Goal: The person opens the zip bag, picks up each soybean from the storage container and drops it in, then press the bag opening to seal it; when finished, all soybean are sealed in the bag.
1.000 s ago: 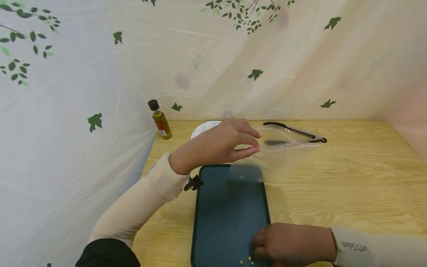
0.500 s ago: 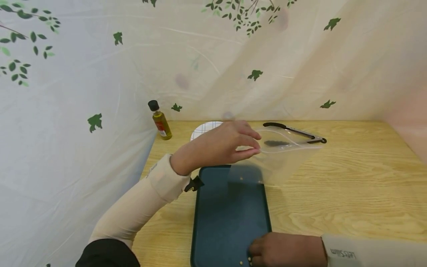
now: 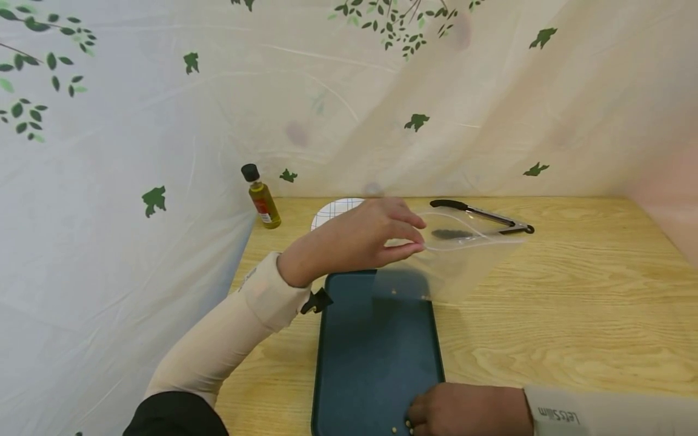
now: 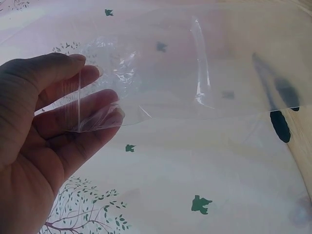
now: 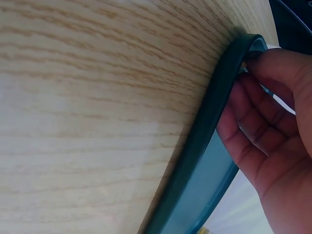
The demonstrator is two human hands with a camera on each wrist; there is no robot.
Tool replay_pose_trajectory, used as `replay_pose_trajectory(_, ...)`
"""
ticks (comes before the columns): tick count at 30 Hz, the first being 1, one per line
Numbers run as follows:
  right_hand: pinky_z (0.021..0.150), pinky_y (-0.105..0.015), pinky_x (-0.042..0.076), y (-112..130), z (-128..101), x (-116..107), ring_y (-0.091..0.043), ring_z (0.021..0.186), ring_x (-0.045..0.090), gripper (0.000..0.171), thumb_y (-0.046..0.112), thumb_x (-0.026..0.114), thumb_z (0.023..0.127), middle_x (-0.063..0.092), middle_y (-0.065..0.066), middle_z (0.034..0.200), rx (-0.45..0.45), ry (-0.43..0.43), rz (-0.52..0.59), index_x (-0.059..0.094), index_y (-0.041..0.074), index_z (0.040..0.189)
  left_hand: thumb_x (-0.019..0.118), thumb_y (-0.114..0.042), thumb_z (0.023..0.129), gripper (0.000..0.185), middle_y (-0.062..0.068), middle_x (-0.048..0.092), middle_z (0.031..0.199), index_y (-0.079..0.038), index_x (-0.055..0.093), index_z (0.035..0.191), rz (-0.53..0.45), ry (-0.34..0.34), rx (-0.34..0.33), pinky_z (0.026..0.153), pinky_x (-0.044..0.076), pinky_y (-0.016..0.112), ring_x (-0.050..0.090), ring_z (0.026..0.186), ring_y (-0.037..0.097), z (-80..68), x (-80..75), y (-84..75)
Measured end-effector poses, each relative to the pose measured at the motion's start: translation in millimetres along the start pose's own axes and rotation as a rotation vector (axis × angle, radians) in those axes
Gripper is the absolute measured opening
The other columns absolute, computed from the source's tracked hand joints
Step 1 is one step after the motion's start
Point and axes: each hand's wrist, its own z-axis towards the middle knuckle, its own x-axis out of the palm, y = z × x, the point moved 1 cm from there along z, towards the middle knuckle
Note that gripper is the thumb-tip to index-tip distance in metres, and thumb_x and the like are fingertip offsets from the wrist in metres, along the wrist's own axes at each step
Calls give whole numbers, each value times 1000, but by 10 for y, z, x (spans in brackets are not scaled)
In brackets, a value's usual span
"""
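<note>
Right hand [image 3: 469, 409] has slid nearer along the wooden desk [image 3: 572, 315], fingers curled on the dark tray [image 3: 371, 351] by small pale seeds [image 3: 400, 427]; left hand [image 3: 362, 236] pinches a clear bag [image 3: 463, 254] open above the tray's far end

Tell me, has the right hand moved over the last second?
Yes. The right hand slid toward the near edge of the dark tray, covering more of the small pale kernels.

Hidden and cut-off parts

The right hand [image 3: 469, 409] is cut by the head view's lower edge, its fingertips out of sight, as is the tray's [image 3: 360, 351] near end. The left hand [image 3: 357, 239] covers most of the plate [image 3: 332, 211]. The bag [image 3: 458, 260] blurs the tongs [image 3: 482, 216] behind it. The small pale bits [image 3: 400, 427] are too tiny to identify.
</note>
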Motion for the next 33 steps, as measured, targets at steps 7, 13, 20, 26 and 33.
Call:
replay_pose_trajectory(7,60,0,27,-6,-53,-118,11,71,45,17,27,52,105,60,16,85,163,-144,136,69,26,99,65,-25,98,19,2,74,121,-15,78,109,1,9,10,105,49,28,64,115,15,43,17,-17)
replay_pose_trajectory(13,61,-7,30,-148,-247,-589,5,67,42,11,18,65,97,53,15,79,304,-273,-29,63,25,89,65,-25,98,19,2,74,121,-15,78,108,-11,12,14,105,49,28,64,115,15,88,28,-33)
replay_pose_trajectory(20,68,-14,50,-341,-749,-1665,3,76,60,23,33,51,105,67,14,91,459,-566,-199,70,22,99,63,-26,99,20,2,74,118,-14,78,107,-5,10,48,102,50,28,65,112,16,133,54,-39)
replay_pose_trajectory(26,55,-12,45,-456,-970,-2360,3,62,58,41,47,45,103,71,10,86,542,-664,-280,73,18,97,65,-24,98,19,4,73,121,-14,78,109,-16,13,25,101,51,28,64,113,16,140,27,-49)
replay_pose_trajectory(33,58,-9,40,-599,-960,-2528,8,62,48,25,40,54,101,65,17,85,549,-531,-186,72,23,98,69,-22,96,17,4,73,119,-13,78,108,-17,-30,31,97,53,27,65,109,16,110,51,-72)
